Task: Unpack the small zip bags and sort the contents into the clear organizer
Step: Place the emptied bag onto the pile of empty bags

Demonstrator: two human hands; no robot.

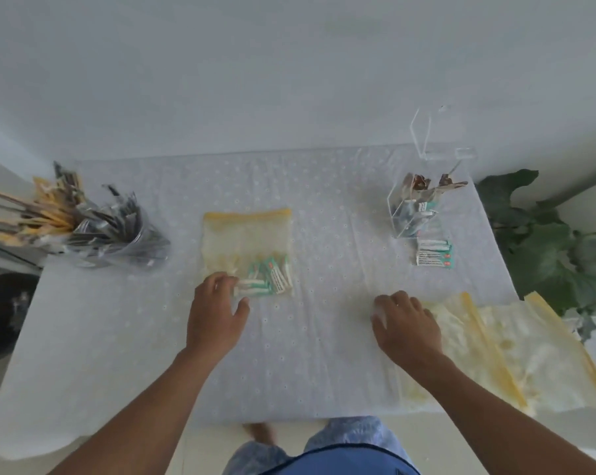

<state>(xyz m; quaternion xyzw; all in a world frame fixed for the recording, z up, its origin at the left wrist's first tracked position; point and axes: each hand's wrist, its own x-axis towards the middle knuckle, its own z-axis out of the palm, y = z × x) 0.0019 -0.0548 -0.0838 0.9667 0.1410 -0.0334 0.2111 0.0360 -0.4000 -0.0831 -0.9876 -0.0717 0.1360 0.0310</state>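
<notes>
Yellow-zipped zip bag (248,250) is laid flat, zip edge away, packets (267,277) pooled at its near end—touched by the left hand (218,311), fingers spread. Right of it, the clear organizer (413,214) holds packets upright; the right hand (404,325) is spread on empty bags (495,347)—nothing gripped.

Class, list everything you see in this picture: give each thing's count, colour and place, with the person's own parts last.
Zip bag with yellow seal: one, centre, holding green-white sachets.
Emptied zip bags: two or more, yellowish, near right.
Clear organizer: one, far right, partly filled.
Loose green-white sachets: small stack, before the organizer.
Clear container of sticks and packets: one, far left.
Tablecloth: one, pale, dotted.
Plant: green, right edge.
Left hand: on the bag's corner.
Right hand: flat on the cloth.
</notes>
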